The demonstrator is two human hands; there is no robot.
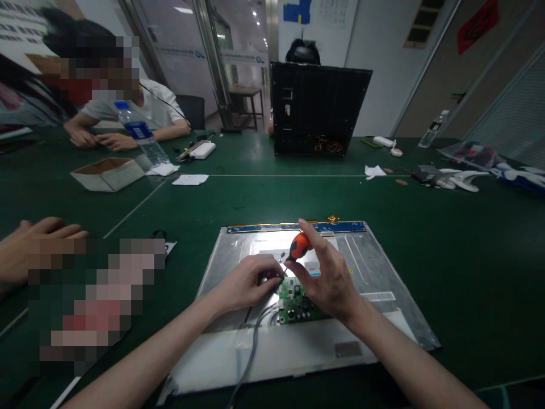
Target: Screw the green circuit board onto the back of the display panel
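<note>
A metal-backed display panel lies flat on the table, a green circuit board on its middle. My right hand grips a short screwdriver with an orange and black handle. The screwdriver is tilted, its thin shaft pointing down at the board's upper left corner. My left hand is closed beside that corner, fingertips pinched by the screwdriver's tip; what they hold, if anything, is hidden. Grey cables run from the board's left side over the panel's front edge. A blue circuit strip lines the panel's far edge.
A black panel stands upright across the table, a person behind it. At the left are another person's hand, a paper box and a water bottle. Gloves and another bottle are at the right.
</note>
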